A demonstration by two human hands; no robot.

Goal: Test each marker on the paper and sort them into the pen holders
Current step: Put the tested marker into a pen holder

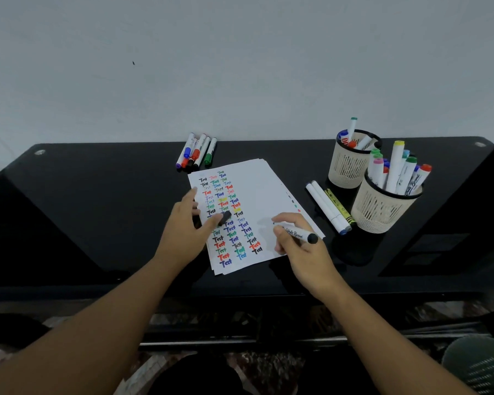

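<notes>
black glass, glossy and cold-looking, makes up the desk [97, 201], and on it lies a thin stack of white paper [265, 189] already filled with three columns of the word "test" in black, red, green and blue — so the job looks well along, by my judgement. the right half of the top sheet has no writing on it.

at about 1 o'clock from the paper stand two cream mesh pen holders: the far holder [347, 169] with a few markers, the near holder [378, 209] crowded with capped white barrels. five untested-looking markers [197, 151] wait in a bundle at 11 o'clock, against the wall, and three loose pens [330, 208] lie at 3 o'clock beside the near holder; whether those are sorted i cannot tell.

the right hand [300, 246] grips a white-barrelled whiteboard marker [298, 232] in a writing hold, its black end toward 4 o'clock, tip down on the paper's bare side. the left hand [187, 226] pinches the black cap [225, 218] between thumb and fingers, its other fingers spread over the sheet.

smooth plastic tubes, perforated cups, flat matte paper — little else.
</notes>
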